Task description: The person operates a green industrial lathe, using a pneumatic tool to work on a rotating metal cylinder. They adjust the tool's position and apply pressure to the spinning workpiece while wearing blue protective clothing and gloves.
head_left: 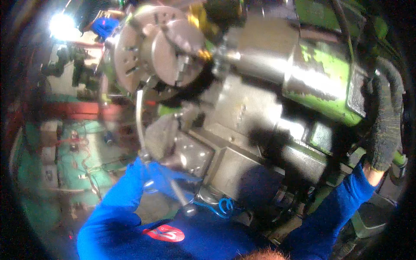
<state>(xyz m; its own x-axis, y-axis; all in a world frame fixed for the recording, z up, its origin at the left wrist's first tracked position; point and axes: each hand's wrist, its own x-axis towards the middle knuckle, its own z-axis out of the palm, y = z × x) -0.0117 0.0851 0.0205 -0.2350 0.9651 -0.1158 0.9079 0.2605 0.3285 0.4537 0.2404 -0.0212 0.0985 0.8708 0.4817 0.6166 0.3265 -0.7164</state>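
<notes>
My right hand (383, 125), in a dark grey knit glove, is at the far right beside the end of the green lathe tailstock (325, 80). Its fingers reach upward and bend over at the top; what they close on is hidden in shadow. My left arm stretches forward to the lathe carriage, where a blurred grey shape, seemingly my gloved left hand (161, 135), lies beside the toolpost block (190, 151). Its fingers cannot be made out. Beyond it is the large round chuck (132, 56) with stepped jaws. A shiny tailstock quill (255, 60) points toward the chuck.
A bent metal lever (139, 112) rises near my left sleeve, and a ball-ended handle (189, 209) sits close to my chest. Blue coiled hose (225, 207) hangs by the carriage. Cables lie across the green surface (108, 151) at left. A bright lamp (63, 27) glares upper left.
</notes>
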